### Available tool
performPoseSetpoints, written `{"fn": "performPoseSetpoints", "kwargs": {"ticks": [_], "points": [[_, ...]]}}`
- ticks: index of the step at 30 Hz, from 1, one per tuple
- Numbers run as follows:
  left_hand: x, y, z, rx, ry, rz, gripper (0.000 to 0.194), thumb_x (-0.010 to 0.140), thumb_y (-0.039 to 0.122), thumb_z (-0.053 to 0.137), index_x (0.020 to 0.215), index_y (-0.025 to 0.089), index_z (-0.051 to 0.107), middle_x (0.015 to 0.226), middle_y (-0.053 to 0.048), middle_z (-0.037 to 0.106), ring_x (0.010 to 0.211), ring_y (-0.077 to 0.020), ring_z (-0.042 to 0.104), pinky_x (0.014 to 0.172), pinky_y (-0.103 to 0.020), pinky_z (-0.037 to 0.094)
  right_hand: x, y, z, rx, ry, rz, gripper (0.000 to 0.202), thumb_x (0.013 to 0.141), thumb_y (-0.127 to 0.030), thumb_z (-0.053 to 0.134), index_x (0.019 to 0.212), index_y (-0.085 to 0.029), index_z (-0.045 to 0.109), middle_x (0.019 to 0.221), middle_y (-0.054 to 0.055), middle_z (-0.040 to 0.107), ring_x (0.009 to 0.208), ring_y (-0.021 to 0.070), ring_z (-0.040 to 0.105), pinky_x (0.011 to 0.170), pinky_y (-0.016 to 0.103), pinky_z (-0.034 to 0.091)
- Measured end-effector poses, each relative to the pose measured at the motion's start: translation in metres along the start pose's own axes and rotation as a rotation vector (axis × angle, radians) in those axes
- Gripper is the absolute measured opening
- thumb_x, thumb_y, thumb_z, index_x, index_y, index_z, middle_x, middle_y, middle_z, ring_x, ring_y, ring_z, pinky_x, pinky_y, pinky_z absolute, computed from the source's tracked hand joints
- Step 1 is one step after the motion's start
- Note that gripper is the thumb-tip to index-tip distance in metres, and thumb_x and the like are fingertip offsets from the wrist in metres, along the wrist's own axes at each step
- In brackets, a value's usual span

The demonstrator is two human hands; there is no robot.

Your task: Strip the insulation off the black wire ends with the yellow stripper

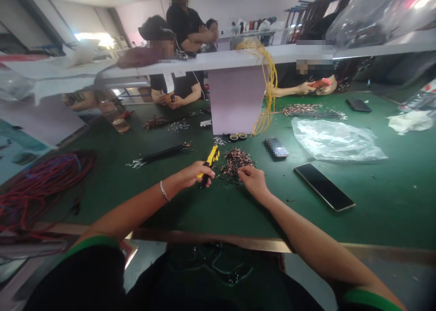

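My left hand [195, 173] is closed round the handles of yellow-and-black crimping pliers [213, 154], their head pointing up and away from me. To the right of the pliers lies a heap of small dark pieces with coppery ends [236, 160]. At the heap's near right edge is my right hand [255, 182], its thumb and fingers pinched together; what they hold, if anything, is too small to make out. Small silvery pieces [219, 141] lie just beyond the pliers. A bundle of black wires [163, 154] with silvery ends rests to the left.
A phone [324, 187], a second device [276, 148] and a clear plastic bag [335, 140] lie at right. Tape rolls [242, 136] sit by the divider [236, 99], where yellow wires [270, 83] hang. Red cables [41, 190] are coiled at left. Co-workers [175, 86] sit opposite.
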State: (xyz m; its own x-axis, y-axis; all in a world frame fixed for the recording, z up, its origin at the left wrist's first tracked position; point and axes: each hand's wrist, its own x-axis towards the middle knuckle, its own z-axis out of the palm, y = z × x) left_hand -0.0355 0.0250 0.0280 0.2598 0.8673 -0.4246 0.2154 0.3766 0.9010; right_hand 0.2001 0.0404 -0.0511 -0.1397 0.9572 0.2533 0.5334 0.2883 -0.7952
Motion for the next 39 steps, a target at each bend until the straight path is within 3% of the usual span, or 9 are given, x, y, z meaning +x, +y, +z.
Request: {"fn": "performPoseSetpoints", "kwargs": {"ticks": [9,16,19,23,26,28,32,35,39], "points": [[-0.005,-0.001,-0.027,0.161,0.195,0.017,0.031,0.058,0.020,0.074,0.081,0.015,0.054,0.056,0.000,0.059,0.046,-0.0137,0.056,0.044,-0.026,0.045,-0.018,-0.033,-0.007,-0.413,-0.392,-0.349,0.023,0.087,-0.018,0.050,0.081,-0.015,0.072,0.082,0.012,0.077,0.074,0.0211,0.068,0.065,0.028,0.041],[-0.018,0.014,-0.020,0.178,0.147,0.079,0.028,0.058,0.023,0.074,0.076,0.015,0.054,0.061,-0.002,0.060,0.051,-0.0143,0.058,0.047,-0.027,0.046,-0.005,-0.055,-0.028,-0.601,-0.626,-0.519,0.015,0.074,-0.004,0.059,0.079,-0.011,0.071,0.085,0.017,0.076,0.074,0.0217,0.067,0.064,0.029,0.039],[-0.026,0.030,-0.013,0.183,0.097,0.132,0.029,0.058,0.024,0.074,0.078,0.016,0.054,0.066,-0.003,0.061,0.055,-0.0147,0.059,0.049,-0.028,0.047,0.023,-0.072,-0.043,-0.601,-0.593,-0.456,0.014,0.073,-0.002,0.059,0.073,-0.011,0.070,0.078,0.015,0.074,0.070,0.0191,0.066,0.064,0.029,0.041],[-0.037,0.042,-0.011,0.136,0.014,0.177,0.030,0.061,0.024,0.075,0.083,0.015,0.056,0.070,-0.004,0.061,0.057,-0.0147,0.060,0.052,-0.028,0.048,0.044,-0.105,-0.100,-0.462,-0.418,-0.327,0.022,0.090,-0.016,0.049,0.087,-0.012,0.070,0.069,0.007,0.069,0.054,0.0119,0.056,0.055,0.026,0.042],[-0.041,0.036,-0.012,0.032,0.002,0.198,0.035,0.061,0.023,0.075,0.091,0.014,0.057,0.076,-0.005,0.064,0.061,-0.0155,0.062,0.056,-0.030,0.050,0.020,-0.120,-0.139,0.303,0.025,-0.205,0.019,0.088,-0.031,0.056,0.094,-0.017,0.069,0.061,0.000,0.062,0.041,0.0079,0.042,0.042,0.024,0.037],[-0.041,0.026,-0.013,-0.052,-0.025,0.160,0.042,0.060,0.022,0.076,0.096,0.013,0.057,0.079,-0.005,0.065,0.063,-0.0165,0.063,0.059,-0.032,0.052,-0.012,-0.118,-0.138,0.595,0.180,-0.127,0.015,0.086,-0.031,0.057,0.088,-0.021,0.068,0.053,-0.004,0.055,0.037,0.0065,0.035,0.038,0.022,0.032],[-0.040,0.005,-0.012,-0.173,-0.132,0.094,0.046,0.062,0.023,0.075,0.102,0.011,0.057,0.084,-0.008,0.068,0.065,-0.0186,0.064,0.063,-0.037,0.052,-0.069,-0.095,-0.080,0.492,-0.190,0.085,0.012,0.080,-0.026,0.063,0.072,-0.020,0.069,0.044,-0.004,0.055,0.034,0.0086,0.041,0.034,0.022,0.030],[-0.046,-0.002,-0.008,-0.232,-0.215,0.093,0.048,0.064,0.023,0.075,0.107,0.012,0.056,0.089,-0.008,0.069,0.070,-0.0191,0.065,0.068,-0.037,0.052,-0.084,-0.093,-0.058,0.152,-0.355,-0.252,0.020,0.085,-0.018,0.055,0.072,-0.019,0.070,0.060,0.002,0.067,0.050,0.0131,0.058,0.049,0.026,0.045],[-0.057,-0.006,0.000,-0.301,-0.303,0.111,0.052,0.064,0.021,0.072,0.113,0.015,0.057,0.097,-0.008,0.068,0.077,-0.0204,0.066,0.077,-0.040,0.051,-0.081,-0.119,-0.088,-0.254,-0.237,-0.732,0.026,0.090,-0.012,0.047,0.085,-0.018,0.072,0.062,0.005,0.067,0.052,0.0166,0.057,0.050,0.031,0.043]]}}
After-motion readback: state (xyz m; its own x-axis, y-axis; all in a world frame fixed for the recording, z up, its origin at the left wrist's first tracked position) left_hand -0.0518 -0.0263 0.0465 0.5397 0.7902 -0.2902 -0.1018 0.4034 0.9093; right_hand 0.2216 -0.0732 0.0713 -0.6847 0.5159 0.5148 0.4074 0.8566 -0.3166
